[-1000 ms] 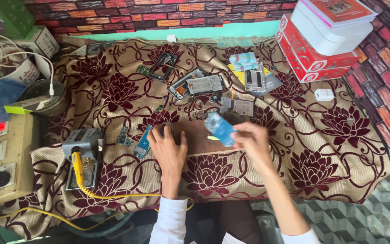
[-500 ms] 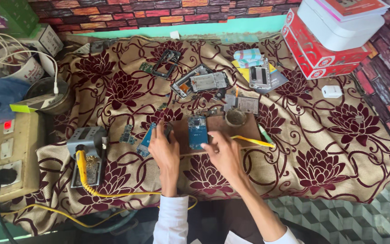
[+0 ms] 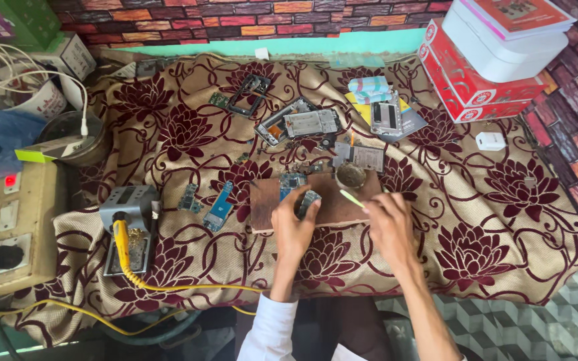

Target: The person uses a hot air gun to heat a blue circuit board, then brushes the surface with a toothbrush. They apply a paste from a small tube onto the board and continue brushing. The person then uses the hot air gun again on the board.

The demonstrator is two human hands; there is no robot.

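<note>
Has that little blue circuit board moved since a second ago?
Yes. The blue circuit board was held up in the right hand; now it lies on the brown wooden block, pinned under the left hand.

Bright, even daylight; soft shadows under hands and boxes. Mild glare on white box [image 3: 503, 50] top right. Slight wide-angle bending at edges. Focus sharp throughout.

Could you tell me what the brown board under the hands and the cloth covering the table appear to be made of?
The brown board looks like wood or fibreboard: flat, stiff, matt brown, with straight edges. The cloth appears to be a woven furnishing fabric, tan with dark red flowers; it creases and drapes over the table edge. The left hand presses a small circuit board onto the brown board.
</note>
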